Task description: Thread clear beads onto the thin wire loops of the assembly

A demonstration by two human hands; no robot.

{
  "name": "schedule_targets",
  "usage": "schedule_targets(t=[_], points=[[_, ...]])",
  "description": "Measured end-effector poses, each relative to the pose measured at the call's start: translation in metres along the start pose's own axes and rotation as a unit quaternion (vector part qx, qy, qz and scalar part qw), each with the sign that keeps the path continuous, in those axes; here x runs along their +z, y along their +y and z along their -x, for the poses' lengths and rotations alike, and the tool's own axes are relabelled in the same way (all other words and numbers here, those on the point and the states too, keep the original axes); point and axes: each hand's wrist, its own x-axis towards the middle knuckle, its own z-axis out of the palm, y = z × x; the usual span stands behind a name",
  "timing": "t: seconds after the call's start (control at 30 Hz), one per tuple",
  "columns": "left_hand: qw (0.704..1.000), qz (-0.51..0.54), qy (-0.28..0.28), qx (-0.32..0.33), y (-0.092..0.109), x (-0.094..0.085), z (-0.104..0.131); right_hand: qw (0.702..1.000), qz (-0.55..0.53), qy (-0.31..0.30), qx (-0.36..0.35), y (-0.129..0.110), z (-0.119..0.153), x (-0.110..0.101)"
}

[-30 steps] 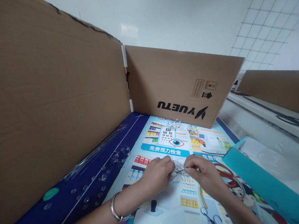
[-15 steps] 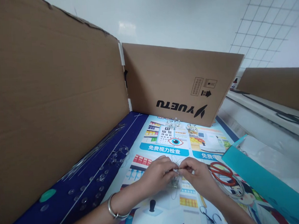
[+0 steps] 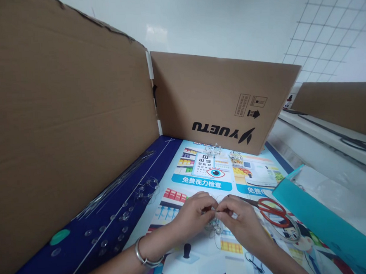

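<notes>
My left hand (image 3: 197,214) and my right hand (image 3: 239,216) meet over the printed sheet, fingertips pinched together. Between them is a small bundle of clear beads on thin wire (image 3: 216,227), hanging under the fingers with fine wire loops sticking out. Both hands are closed on the wire; the exact point of grip is hidden by the fingers. Just right of my right hand lie red-handled scissors (image 3: 272,212), their blades partly behind that hand. A coil of wire (image 3: 290,231) lies under the handles.
Loose clear beads (image 3: 104,243) and a beaded wire piece (image 3: 147,189) lie on the blue strip at left, beside straight wires (image 3: 111,187). Two beaded clusters (image 3: 212,150) sit near the cardboard wall (image 3: 224,105). A teal box (image 3: 327,223) stands at right.
My fingertips have come closer together and slightly lower. The right hand has turned and shifted a little left; the bead bundle stays beneath the fingers.
</notes>
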Motion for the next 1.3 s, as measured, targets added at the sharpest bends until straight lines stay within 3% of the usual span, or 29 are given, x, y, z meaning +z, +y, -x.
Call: schedule_targets(t=[0.2, 0.4, 0.57, 0.67, 0.77, 0.87, 1.07, 1.3], points=[[0.996, -0.065, -0.009, 0.065, -0.005, 0.006, 0.003, 0.997, 0.041, -0.017, -0.058, -0.020, 0.011, 0.002], [0.992, -0.090, -0.023, 0.084, -0.004, 0.006, 0.004, 0.982, 0.055, 0.002, -0.179, -0.039, 0.023, 0.010], [0.987, -0.125, -0.043, 0.092, -0.004, 0.005, 0.005, 0.964, 0.105, 0.009, -0.244, -0.033, 0.030, 0.031], [0.983, -0.146, -0.047, 0.101, -0.006, 0.007, 0.006, 0.945, 0.143, 0.050, -0.290, -0.027, 0.033, 0.048], [0.980, -0.159, -0.050, 0.110, -0.008, 0.007, 0.008, 0.934, 0.152, 0.056, -0.319, -0.020, 0.032, 0.053], [0.979, -0.163, -0.041, 0.111, -0.012, 0.007, 0.008, 0.947, 0.158, 0.015, -0.280, -0.009, 0.023, 0.042], [0.976, -0.191, 0.006, 0.100, -0.022, 0.006, 0.006, 0.981, 0.168, -0.041, -0.088, 0.006, 0.003, 0.006], [0.958, -0.256, 0.020, 0.126, -0.029, 0.000, 0.005, 0.945, 0.287, -0.150, -0.038, -0.006, -0.005, -0.043]])
